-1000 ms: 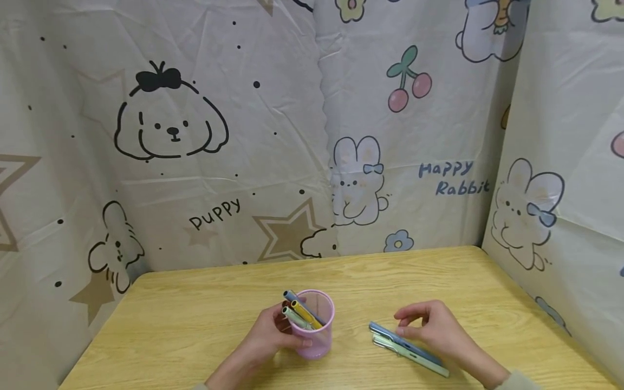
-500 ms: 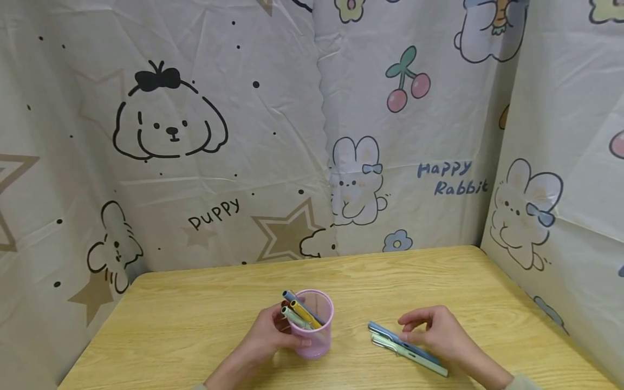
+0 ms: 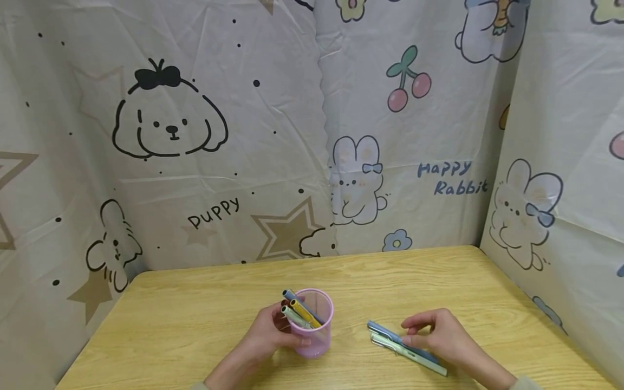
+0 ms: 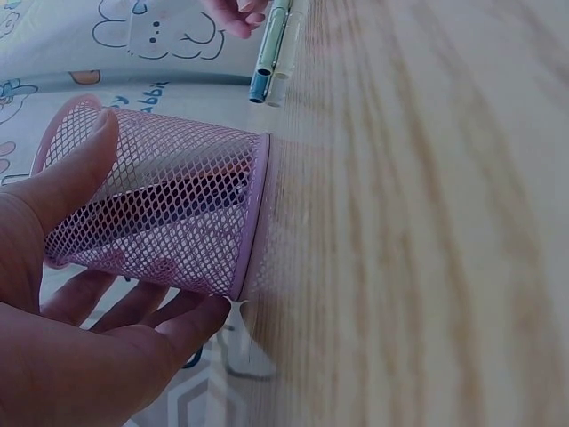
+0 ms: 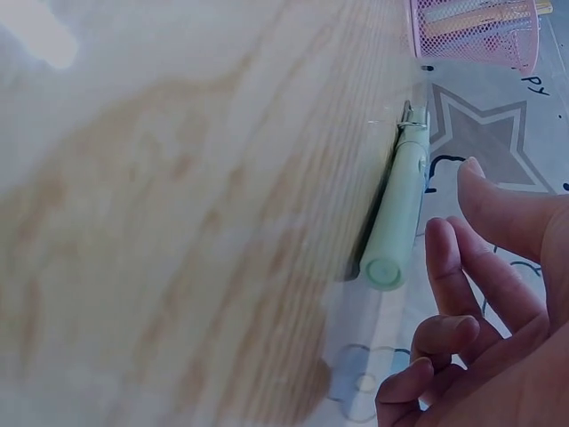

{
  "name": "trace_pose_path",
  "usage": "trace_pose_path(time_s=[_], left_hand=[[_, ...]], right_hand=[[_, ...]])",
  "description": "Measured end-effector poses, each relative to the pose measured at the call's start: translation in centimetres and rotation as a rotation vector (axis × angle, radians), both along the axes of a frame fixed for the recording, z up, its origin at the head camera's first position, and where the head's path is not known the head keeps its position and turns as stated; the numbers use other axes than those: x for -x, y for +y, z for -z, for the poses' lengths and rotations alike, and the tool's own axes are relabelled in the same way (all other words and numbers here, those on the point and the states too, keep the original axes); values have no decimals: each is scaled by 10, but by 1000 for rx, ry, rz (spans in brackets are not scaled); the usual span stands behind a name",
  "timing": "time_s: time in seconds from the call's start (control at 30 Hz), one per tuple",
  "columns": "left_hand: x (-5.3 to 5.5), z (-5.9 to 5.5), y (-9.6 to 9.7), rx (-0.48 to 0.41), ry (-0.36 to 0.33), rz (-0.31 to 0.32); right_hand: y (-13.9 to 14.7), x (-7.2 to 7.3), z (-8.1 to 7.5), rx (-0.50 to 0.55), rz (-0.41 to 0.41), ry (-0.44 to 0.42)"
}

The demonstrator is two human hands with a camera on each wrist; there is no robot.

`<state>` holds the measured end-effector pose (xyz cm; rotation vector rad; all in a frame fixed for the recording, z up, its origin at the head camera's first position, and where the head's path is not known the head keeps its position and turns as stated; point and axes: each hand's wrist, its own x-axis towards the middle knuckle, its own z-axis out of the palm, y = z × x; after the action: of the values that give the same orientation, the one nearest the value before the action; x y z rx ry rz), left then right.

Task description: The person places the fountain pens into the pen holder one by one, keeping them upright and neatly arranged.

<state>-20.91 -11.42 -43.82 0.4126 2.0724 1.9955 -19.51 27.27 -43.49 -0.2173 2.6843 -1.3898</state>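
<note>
My left hand (image 3: 265,333) holds a pink mesh pen cup (image 3: 316,342) standing upright on the table. Its thumb and fingers lie around the mesh wall (image 4: 178,191) in the left wrist view. Several pens lean inside: a yellow pen (image 3: 305,313), a pale green pen (image 3: 294,317) and a blue pen (image 3: 290,296). To the right, a blue pen (image 3: 382,328) and a light green pen (image 3: 411,356) lie side by side. My right hand (image 3: 442,337) hovers by the blue one, thumb and fingertips apart; the right wrist view shows nothing between them. Whether the thumb touches the pen, I cannot tell.
The wooden table (image 3: 195,309) has bare surface left of the cup and behind both hands. A printed cloth (image 3: 273,135) with puppy and rabbit drawings hangs along the back and both sides.
My right hand has shifted slightly right and down over the loose pens. The left hand, the cup and the pens look unchanged.
</note>
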Motion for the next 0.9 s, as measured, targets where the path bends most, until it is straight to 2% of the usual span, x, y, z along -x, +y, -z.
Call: trace_pose_path(time_s=[0.9], left_hand=[[0,1,0,-11,-4,7]], right_hand=[[5,4,6,-48,-39,-10]])
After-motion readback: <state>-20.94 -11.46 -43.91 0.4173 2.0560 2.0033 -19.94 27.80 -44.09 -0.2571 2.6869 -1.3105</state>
